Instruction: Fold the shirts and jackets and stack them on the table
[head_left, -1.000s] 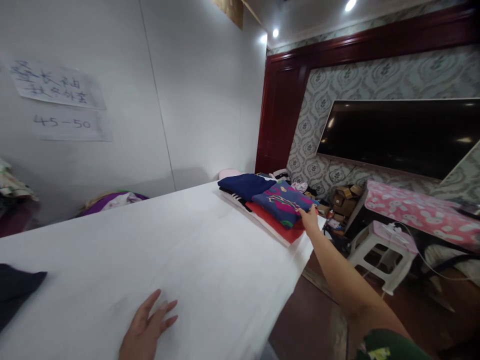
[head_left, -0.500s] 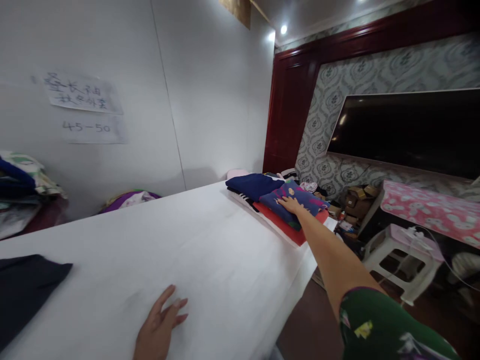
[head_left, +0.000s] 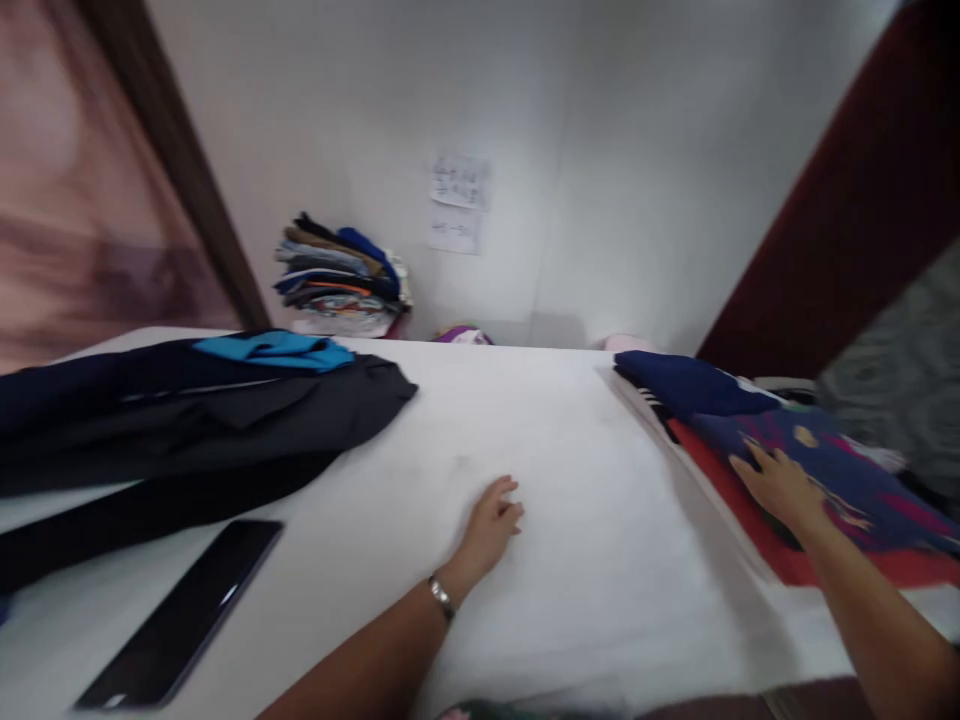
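My right hand (head_left: 776,485) lies flat, fingers spread, on a folded blue patterned garment (head_left: 840,460) at the right end of the table. Beneath that garment is a folded red one (head_left: 795,567), and a folded navy garment (head_left: 675,383) sits beside it on the pile. Over the middle of the white table (head_left: 585,560), my left hand (head_left: 493,525) holds nothing, its fingers loosely curled and apart. Whether it touches the surface I cannot tell. Dark long-sleeved clothes (head_left: 225,420) lie across the left side, with a bright blue piece (head_left: 277,350) on top.
A black phone (head_left: 184,610) rests near the front left. Behind the table's far edge stands a stack of folded clothes (head_left: 337,275). Two paper notes (head_left: 459,205) hang on the pale wall. A dark red panel (head_left: 817,230) rises at the right.
My view has swung left, bringing the dark clothes and phone into sight. The right hand stays on the blue patterned garment; the left is still over the table with nothing in it.
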